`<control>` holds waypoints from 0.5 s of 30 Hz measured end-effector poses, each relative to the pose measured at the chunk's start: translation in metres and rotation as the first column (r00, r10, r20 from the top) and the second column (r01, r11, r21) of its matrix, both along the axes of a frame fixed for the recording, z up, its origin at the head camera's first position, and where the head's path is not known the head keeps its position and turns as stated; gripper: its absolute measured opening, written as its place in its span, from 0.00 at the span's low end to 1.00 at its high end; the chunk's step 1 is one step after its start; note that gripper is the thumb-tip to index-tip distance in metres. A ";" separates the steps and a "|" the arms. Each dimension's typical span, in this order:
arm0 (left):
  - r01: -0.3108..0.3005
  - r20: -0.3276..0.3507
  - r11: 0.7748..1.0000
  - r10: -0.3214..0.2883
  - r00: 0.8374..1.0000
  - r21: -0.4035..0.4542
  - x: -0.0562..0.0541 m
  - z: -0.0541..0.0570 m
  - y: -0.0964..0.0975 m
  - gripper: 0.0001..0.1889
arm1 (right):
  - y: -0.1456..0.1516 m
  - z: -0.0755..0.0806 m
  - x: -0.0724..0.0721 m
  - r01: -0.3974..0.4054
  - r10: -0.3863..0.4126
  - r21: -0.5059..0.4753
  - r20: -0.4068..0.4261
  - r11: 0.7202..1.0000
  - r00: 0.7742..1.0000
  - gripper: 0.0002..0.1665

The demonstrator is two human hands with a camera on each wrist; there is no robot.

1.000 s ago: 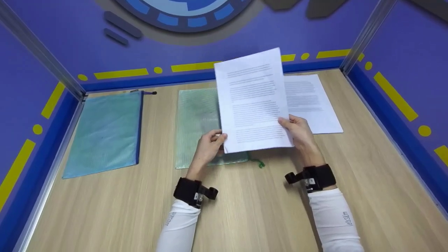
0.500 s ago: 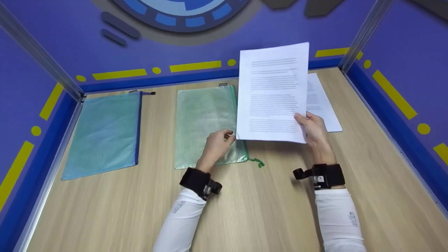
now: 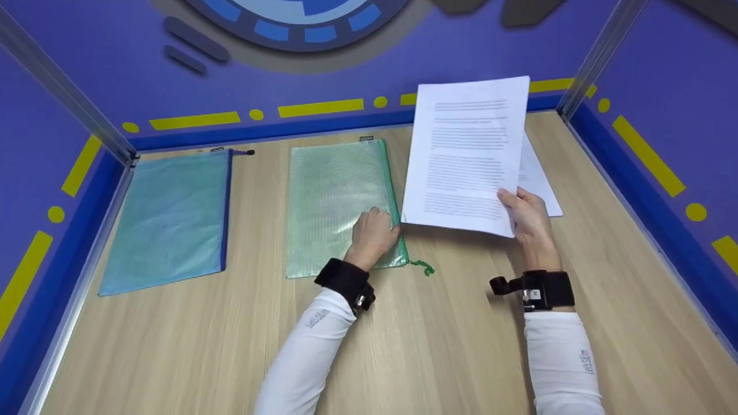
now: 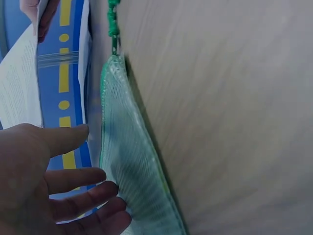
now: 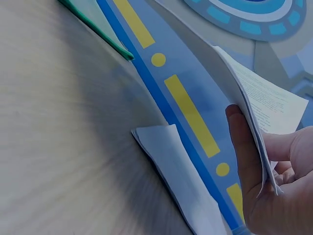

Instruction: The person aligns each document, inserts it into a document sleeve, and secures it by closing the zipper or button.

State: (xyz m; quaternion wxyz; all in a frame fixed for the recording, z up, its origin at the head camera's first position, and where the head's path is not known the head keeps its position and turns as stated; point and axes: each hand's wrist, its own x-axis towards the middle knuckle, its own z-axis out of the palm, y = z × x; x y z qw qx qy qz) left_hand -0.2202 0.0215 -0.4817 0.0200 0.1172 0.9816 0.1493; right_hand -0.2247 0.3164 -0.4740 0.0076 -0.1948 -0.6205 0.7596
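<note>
My right hand [image 3: 531, 218] grips a stack of printed papers [image 3: 464, 155] at its lower right corner, thumb on the printed face. In the right wrist view, the fingers lie behind the papers [image 5: 244, 93]. The sheets are held up and tilted above the table. My left hand [image 3: 373, 233] is over the right edge of a green mesh zipper pouch [image 3: 331, 190] that lies flat. Its fingers look spread and relaxed in the left wrist view, the thumb [image 4: 68, 139] apart from them. Whether the fingertips touch the pouch [image 4: 132, 161] I cannot tell.
A blue zipper pouch [image 3: 170, 219] lies on the wooden table [image 3: 438, 346] at the left. Behind the held papers rests a second paper stack [image 3: 542, 184], mostly covered in the head view. Purple panels [image 3: 323, 86] wall the back and sides. A green cord [image 3: 425, 267] hangs off the green pouch's zipper.
My left hand has let go of the papers and moved right over the green pouch's zipper edge. My right hand has carried the papers to the right, uncovering the pouch.
</note>
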 end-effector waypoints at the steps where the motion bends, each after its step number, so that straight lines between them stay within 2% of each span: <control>1: -0.007 -0.005 1.000 0.007 1.000 -0.020 0.000 0.000 0.002 0.18 | 0.002 -0.001 0.000 0.003 -0.003 -0.009 -0.001 1.000 1.000 0.22; 8: -0.078 -0.037 0.994 0.076 0.996 -0.077 0.004 -0.005 0.015 0.22 | 0.009 -0.005 0.002 0.001 -0.002 0.047 0.023 0.999 1.000 0.29; 11: -0.102 -0.048 0.989 0.098 0.994 -0.102 0.005 -0.007 0.017 0.22 | 0.009 -0.006 0.001 0.003 -0.004 0.033 0.030 0.999 1.000 0.30; 15: -0.115 -0.060 0.989 0.110 0.992 -0.088 0.006 -0.010 0.018 0.20 | 0.009 -0.007 0.000 0.007 -0.007 -0.010 0.027 1.000 1.000 0.31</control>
